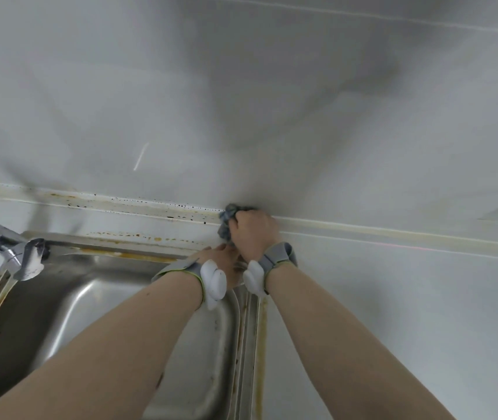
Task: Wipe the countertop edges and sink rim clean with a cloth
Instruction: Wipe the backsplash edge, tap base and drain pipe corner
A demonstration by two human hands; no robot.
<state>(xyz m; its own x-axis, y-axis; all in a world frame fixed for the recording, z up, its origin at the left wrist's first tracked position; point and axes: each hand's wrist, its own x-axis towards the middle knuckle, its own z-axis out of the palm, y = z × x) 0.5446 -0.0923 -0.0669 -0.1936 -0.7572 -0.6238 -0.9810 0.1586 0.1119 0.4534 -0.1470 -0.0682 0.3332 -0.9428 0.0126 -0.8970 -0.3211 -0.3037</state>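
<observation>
Grey cloth balled in right hand, pressed to stained back seam at frame centre.
Left hand just below, fingers hidden, grip unclear. Could skid off the seam, missing black specks leftward; rusty sink rim and desk edge untouched.

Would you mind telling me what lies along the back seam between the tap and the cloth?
In the head view, the seam between tap and cloth holds only dark specks and rusty stains.
</observation>
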